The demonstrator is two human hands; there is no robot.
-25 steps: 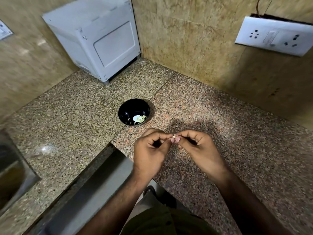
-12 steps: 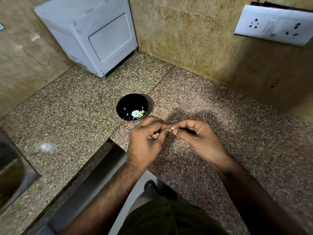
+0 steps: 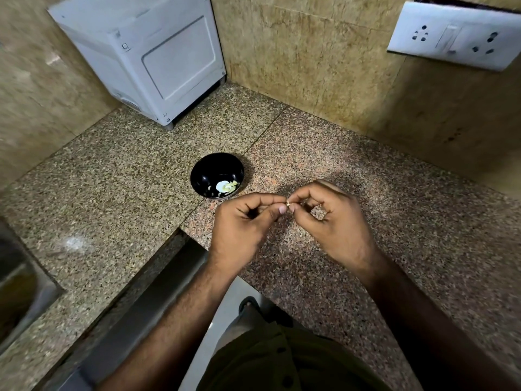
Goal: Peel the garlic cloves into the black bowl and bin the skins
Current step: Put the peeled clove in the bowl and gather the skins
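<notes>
Speckled granite counter point(image 3: 324, 277), polished and mottled in brown, tan and pink, fills the corner where two beige stone walls point(image 3: 296, 57) meet. At the middle of the view, held above that counter, a tiny pale garlic clove point(image 3: 288, 204) is pinched between both hands; it is too small to tell how much skin is left on it. The left hand point(image 3: 242, 224) has thumb and forefinger closed on the clove from 9 o'clock, its other fingers curled into the palm. The right hand point(image 3: 335, 221) pinches the same clove from 3 o'clock with thumb and forefinger, the remaining fingers bent loosely behind.

Near the hands, at 10 o'clock from the clove, stands the black bowl point(image 3: 208, 170), round, glossy and shallow, on the counter beside a seam between two slabs. Inside it, toward its near side, lie pale yellowish-white peeled cloves point(image 3: 225, 186).

Farther out at 11 o'clock a boxy white appliance point(image 3: 146, 52) with a recessed side panel sits on short feet in the corner. At 2 o'clock a white socket and switch plate point(image 3: 456, 35) is mounted on the wall. At 8 o'clock a steel sink point(image 3: 19, 292) is set into the counter, and a dark metal edge strip point(image 3: 141, 303) runs along the counter's front.
</notes>
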